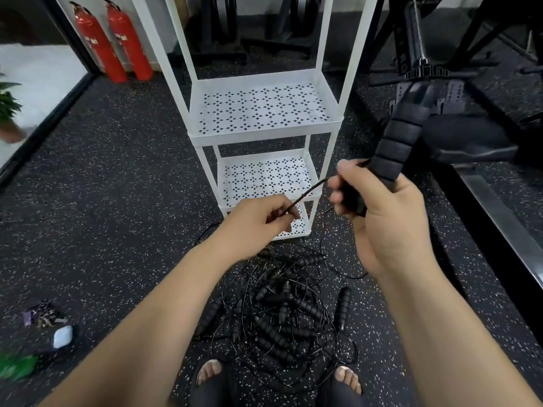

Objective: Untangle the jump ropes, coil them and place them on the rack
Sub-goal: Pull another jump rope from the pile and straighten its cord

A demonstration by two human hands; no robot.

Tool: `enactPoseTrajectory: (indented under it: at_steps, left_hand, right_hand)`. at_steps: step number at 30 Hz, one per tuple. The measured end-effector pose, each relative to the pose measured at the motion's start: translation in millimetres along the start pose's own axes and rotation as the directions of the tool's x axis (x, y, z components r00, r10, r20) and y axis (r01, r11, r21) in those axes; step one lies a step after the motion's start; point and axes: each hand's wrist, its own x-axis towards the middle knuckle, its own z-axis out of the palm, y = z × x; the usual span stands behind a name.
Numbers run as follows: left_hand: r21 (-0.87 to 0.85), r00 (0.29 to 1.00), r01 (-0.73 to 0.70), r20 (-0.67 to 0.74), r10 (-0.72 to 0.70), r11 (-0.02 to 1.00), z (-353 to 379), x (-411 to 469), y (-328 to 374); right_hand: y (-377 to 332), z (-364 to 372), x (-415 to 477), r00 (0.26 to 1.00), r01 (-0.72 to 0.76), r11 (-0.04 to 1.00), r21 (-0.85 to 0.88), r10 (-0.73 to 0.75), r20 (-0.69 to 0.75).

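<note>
My right hand (388, 218) grips a black handle (402, 136); my left hand (258, 221) pinches its cord (311, 189), above the tangled jump ropes (282, 318) at lower centre, before the white rack (264, 113).

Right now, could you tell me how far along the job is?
Nothing looks stored: the white rack shows no ropes on its visible shelves. The right hand grips one foam handle, the left hand pinches its cord. The tangled pile on the floor is left.

Rope tangle (282, 318) on floor (117, 201) before rack (264, 133), extinguishers (117, 42) behind at left, perhaps keys (41, 315) on floor far left.
</note>
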Motion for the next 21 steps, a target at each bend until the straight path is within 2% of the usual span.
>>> enactPoseTrajectory:
  at_steps: [12,16,21]
  left_hand:
    - [0.125,0.979,0.203,0.000,-0.205,0.971,-13.2,1.7,-39.1]
    - [0.044,0.981,0.195,-0.024,-0.194,0.980,-14.9,-0.3,-34.0]
    - [0.020,0.992,0.108,-0.069,-0.106,0.994,-15.6,-0.2,-11.3]
  right_hand:
    - [-30.0,-20.6,5.2,0.989,0.140,0.983,0.115,-0.132,-0.070]
    - [-28.0,-20.3,4.9,0.990,0.132,0.983,0.130,-0.125,-0.062]
    - [-15.2,-15.5,3.6,0.998,0.066,0.990,0.122,-0.066,-0.001]
